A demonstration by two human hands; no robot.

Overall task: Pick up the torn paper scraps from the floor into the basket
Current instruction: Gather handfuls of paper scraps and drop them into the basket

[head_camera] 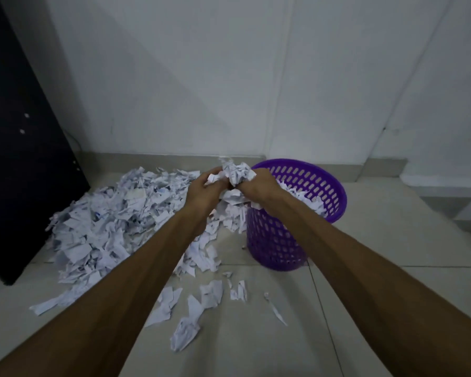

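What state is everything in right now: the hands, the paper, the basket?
Left hand: gripping a bunch of scraps.
Right hand: gripping the same bunch.
Bunch of scraps: held up beside the basket rim.
Basket: upright, partly filled with paper.
Paper pile: spread over the floor.

Dim, cool, even light with soft shadows; wide-angle bending at the edges, slight overall softness.

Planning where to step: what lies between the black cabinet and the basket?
In the head view, a paper pile covers the floor between cabinet and basket.
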